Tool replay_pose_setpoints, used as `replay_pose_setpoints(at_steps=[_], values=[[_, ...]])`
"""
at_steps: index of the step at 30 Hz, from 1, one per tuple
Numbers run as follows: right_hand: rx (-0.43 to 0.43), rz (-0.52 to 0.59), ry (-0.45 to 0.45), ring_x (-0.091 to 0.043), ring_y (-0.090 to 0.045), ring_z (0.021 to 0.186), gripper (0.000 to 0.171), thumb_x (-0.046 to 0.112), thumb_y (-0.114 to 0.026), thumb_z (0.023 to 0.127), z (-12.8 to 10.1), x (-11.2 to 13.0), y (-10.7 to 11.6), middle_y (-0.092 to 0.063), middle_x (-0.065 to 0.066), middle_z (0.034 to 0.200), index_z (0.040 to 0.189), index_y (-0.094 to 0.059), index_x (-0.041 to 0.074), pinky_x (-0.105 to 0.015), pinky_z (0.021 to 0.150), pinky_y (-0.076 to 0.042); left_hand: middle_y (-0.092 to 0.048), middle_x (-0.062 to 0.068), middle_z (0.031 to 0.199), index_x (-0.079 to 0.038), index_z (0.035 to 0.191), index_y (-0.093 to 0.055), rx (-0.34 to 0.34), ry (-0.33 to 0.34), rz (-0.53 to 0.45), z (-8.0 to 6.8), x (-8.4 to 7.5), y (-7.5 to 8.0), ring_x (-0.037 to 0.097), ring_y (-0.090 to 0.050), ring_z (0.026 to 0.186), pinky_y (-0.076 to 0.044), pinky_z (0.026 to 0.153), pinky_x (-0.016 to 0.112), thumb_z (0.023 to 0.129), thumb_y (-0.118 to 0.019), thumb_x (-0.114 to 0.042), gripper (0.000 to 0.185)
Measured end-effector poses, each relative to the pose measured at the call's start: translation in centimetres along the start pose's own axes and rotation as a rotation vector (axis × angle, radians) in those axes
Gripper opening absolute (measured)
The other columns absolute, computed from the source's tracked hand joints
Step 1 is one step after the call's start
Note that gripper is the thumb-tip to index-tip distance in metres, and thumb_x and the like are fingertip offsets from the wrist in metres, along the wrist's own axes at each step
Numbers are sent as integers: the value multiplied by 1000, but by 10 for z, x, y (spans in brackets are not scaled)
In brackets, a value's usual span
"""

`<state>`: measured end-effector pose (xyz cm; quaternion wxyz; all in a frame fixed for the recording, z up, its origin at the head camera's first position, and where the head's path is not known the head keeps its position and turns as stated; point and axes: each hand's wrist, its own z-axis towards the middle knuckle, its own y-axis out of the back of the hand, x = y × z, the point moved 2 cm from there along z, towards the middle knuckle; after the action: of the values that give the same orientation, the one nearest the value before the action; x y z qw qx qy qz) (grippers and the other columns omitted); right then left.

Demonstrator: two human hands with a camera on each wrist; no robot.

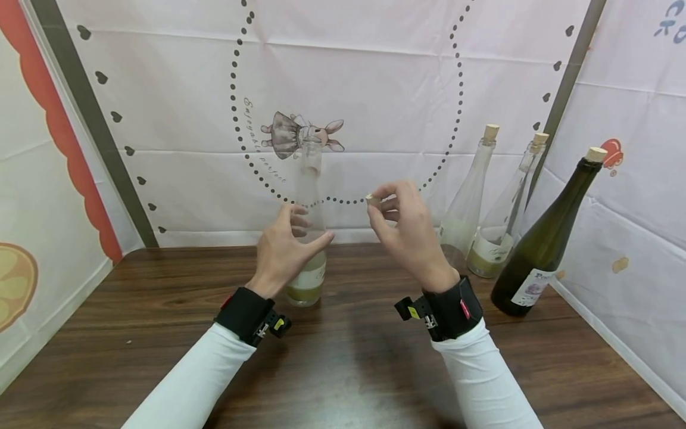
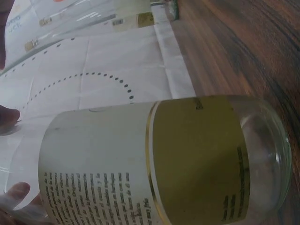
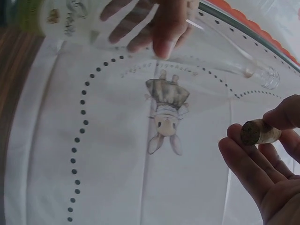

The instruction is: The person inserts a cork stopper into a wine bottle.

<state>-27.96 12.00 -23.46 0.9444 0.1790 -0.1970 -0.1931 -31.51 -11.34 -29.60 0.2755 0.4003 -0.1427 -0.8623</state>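
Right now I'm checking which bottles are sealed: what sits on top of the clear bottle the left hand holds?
Nothing: the clear bottle has an open mouth. The right hand pinches a cork beside it. The left hand covers part of its body.

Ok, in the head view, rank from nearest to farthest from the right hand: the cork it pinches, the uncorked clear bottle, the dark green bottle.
1. Cork: pinched in the fingertips of the right hand.
2. Uncorked clear bottle: just to the left, gripped by the left hand.
3. Dark green bottle: far right, by the backdrop.
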Motion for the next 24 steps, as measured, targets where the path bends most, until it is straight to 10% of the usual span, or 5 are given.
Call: replay_pose_setpoints(at_steps=[24], values=[[-226, 171, 82, -28, -74, 103, 24, -8, -67, 100, 20, 28, 6, -55, -22, 119, 118, -52, -13, -33, 89, -61, -73, 12, 113, -6, 128, -56, 173, -125, -173, -17, -29, -20, 24, -76, 94, -63, 77, 41, 89, -88, -34, 58]])
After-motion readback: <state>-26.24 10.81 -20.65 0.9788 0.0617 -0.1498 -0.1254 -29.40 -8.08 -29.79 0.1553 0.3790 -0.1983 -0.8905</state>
